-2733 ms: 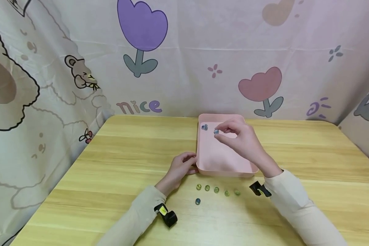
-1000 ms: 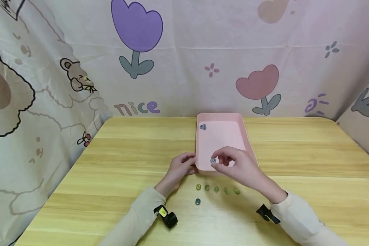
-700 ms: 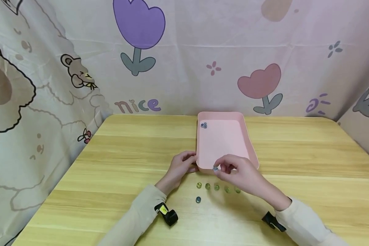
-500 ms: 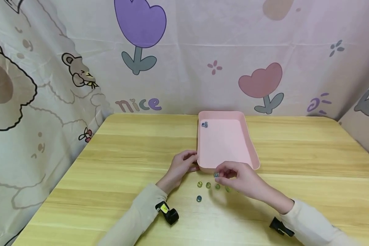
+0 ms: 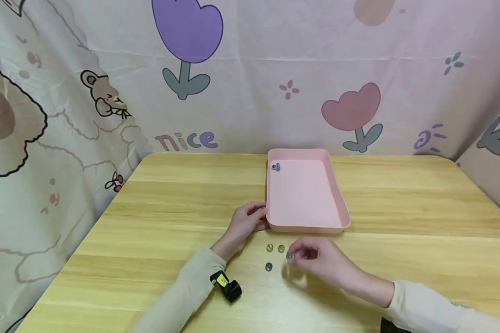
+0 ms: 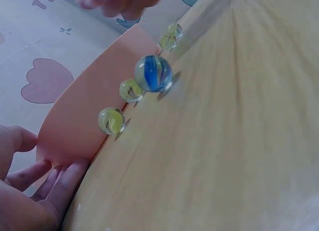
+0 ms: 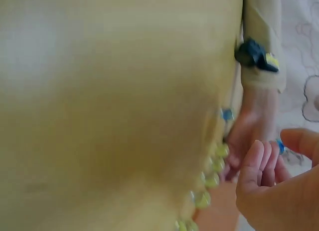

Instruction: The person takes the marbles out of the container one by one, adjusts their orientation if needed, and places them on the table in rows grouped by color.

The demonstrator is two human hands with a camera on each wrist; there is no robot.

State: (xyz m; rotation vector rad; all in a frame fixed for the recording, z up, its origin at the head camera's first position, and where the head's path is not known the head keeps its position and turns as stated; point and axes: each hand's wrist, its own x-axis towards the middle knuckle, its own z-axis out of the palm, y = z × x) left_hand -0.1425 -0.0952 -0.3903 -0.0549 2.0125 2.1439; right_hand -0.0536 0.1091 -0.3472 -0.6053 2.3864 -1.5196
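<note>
Basically, a blue marble is pinched btwn thumb & fingertips of the R hand, gap narrow, just the marble's width. It's held a bit above the table, btwn 6 & 7 o'clock of the pink tray, w/ a soft shadow cast below. The tray's outer wall is touched at approx 8 o'clock, by the near L corner, by the L hand; its fingers are loosely bent & slightly apart.

Two yellow marbles are seen side by side, not touching, btwn 9 & 10 o'clock of the held one. More of that row is hidden by the R hand in the head view; approx 5 are shown, blurry, in the R wrist view. A loose blue marble is seen on the table at 8 o'clock of the held one, nearer the person than the yellow pair. Inside the tray, a small blue cluster is gathered btwn 10 & 11 o'clock, far L corner; exact no. can't be told.

At 12 o'clock, behind the table, a printed curtain is hung, w/ a purple tulip at 11 & a pink tulip at 1.
</note>
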